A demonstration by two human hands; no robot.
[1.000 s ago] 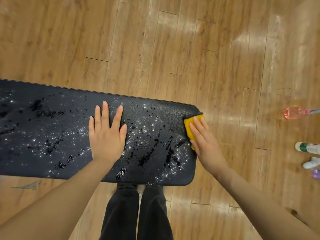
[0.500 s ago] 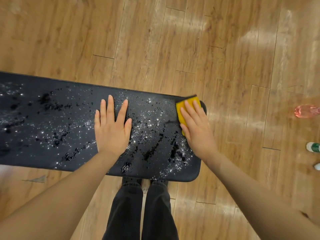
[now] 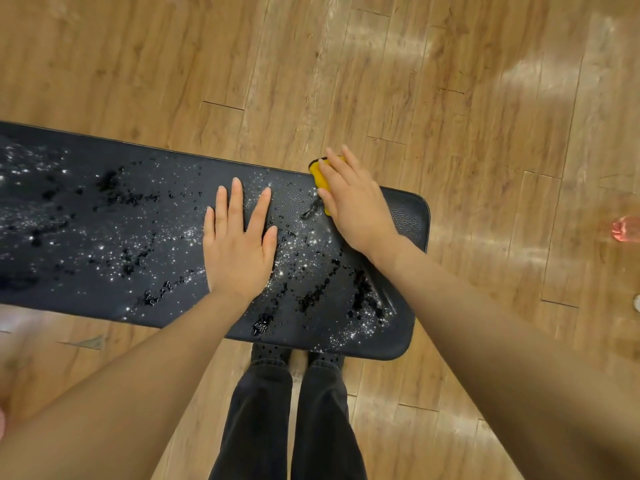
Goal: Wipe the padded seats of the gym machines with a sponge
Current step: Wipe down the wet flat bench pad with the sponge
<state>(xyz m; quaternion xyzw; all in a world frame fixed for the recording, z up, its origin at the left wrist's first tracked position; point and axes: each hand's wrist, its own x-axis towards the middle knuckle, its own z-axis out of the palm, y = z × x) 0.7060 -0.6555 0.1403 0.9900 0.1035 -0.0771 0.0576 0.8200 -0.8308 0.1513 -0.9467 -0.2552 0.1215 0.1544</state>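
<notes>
A long black padded bench seat (image 3: 104, 244) runs from the left edge to the middle right, its surface speckled with water droplets. My left hand (image 3: 239, 244) lies flat on the pad with fingers spread, holding nothing. My right hand (image 3: 356, 206) presses a yellow sponge (image 3: 320, 178) with a dark backing onto the pad at its far edge, near the right end. Most of the sponge is hidden under my fingers. The strip of pad to the right of the sponge looks free of droplets.
Glossy wooden floor (image 3: 450, 98) surrounds the bench. A pink object (image 3: 625, 228) shows at the right edge, with a white object (image 3: 637, 303) below it. My legs in dark trousers (image 3: 287, 410) stand against the bench's near edge.
My right hand has slid the sponge from the pad's right end leftwards and towards the far edge. My left hand has stayed flat on the pad.
</notes>
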